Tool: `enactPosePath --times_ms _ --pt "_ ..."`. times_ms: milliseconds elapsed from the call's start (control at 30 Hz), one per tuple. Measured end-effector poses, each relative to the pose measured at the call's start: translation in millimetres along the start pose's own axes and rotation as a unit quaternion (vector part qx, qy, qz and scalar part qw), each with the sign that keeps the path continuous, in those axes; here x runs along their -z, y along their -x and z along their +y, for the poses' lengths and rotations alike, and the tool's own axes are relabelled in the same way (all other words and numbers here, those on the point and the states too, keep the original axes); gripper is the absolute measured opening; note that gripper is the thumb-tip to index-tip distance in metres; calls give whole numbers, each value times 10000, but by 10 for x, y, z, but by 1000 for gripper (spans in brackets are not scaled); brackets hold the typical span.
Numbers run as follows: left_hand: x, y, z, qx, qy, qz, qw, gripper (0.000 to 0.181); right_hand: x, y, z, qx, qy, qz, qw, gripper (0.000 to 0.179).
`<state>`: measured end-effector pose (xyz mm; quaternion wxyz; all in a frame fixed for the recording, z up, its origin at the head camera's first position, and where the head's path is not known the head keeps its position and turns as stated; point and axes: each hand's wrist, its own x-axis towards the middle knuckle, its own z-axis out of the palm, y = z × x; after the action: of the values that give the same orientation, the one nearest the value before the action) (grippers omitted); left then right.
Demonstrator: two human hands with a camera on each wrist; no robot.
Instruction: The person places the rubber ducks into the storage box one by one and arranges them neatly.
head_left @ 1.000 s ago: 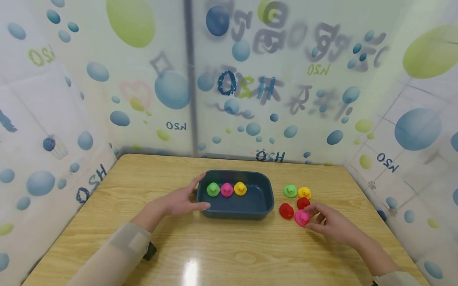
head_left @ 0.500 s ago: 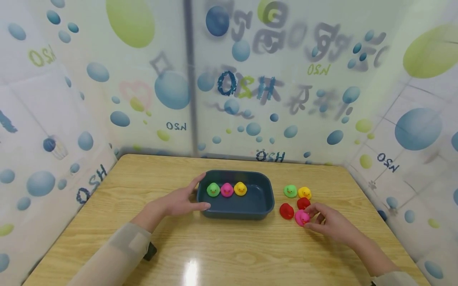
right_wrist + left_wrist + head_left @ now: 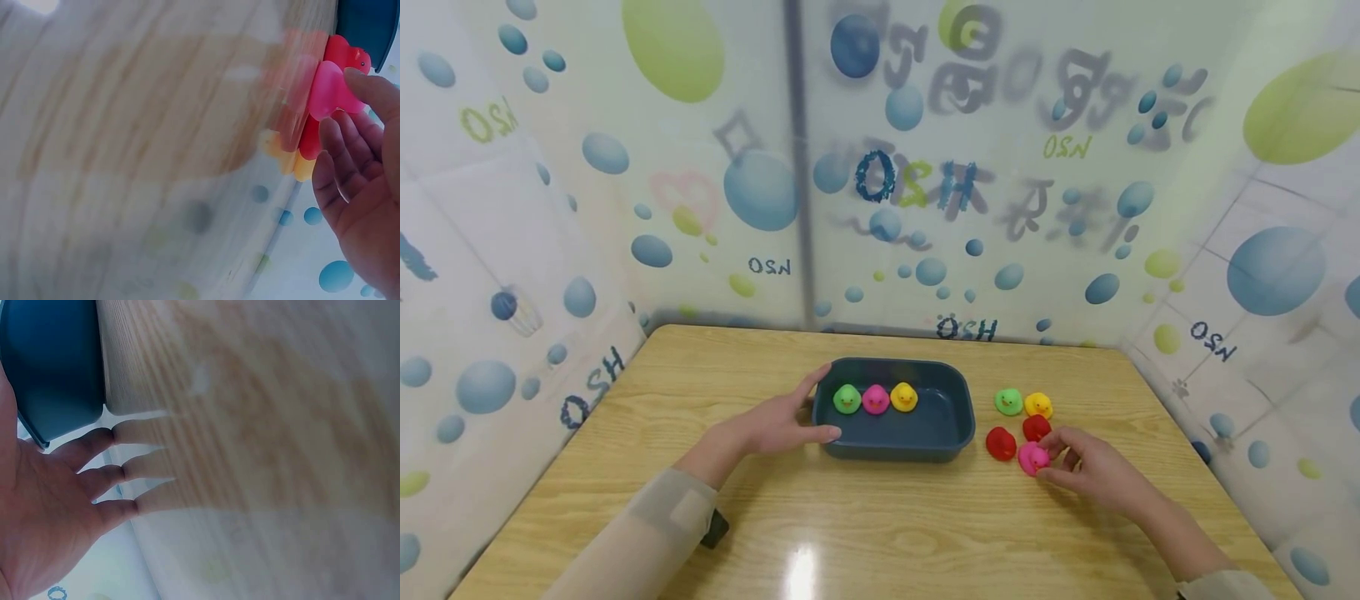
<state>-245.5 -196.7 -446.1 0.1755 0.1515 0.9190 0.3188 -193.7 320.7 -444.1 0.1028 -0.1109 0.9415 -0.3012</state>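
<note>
A dark blue tray (image 3: pixel 895 451) stands on the wooden table. Inside it, along the back, sit a green duck (image 3: pixel 847 399), a pink duck (image 3: pixel 876 399) and a yellow duck (image 3: pixel 904 397). My left hand (image 3: pixel 765 426) holds the tray's left end, thumb over the near rim and index finger at the far corner; its other fingers (image 3: pixel 100 482) are spread behind. Right of the tray, my right hand (image 3: pixel 1093 468) pinches another pink rubber duck (image 3: pixel 1033 458) between thumb and fingers. In the right wrist view that duck (image 3: pixel 331 94) appears low, at table level.
Beside the held duck are two red ducks (image 3: pixel 1001 443), one partly behind my fingertips. A green duck (image 3: pixel 1008 402) and a yellow duck (image 3: pixel 1038 405) sit just beyond. Patterned curtain (image 3: pixel 880 275) encloses the table's back and sides. A small black object (image 3: pixel 715 528) shows by my left sleeve.
</note>
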Motion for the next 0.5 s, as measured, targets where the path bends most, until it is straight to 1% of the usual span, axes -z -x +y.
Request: enactPosePath --times_ms 167,367,500 --pt "-1 3 -2 -10 -21 3 10000 113 11 34 -17 117 54 5 9999 33" --pt "2 -2 -5 10 -7 -9 10000 113 41 87 -63 30 66 102 9999 37" --pt "0 -7 -9 14 -10 -16 10000 113 62 117 -102 293 80 281 9991 35"
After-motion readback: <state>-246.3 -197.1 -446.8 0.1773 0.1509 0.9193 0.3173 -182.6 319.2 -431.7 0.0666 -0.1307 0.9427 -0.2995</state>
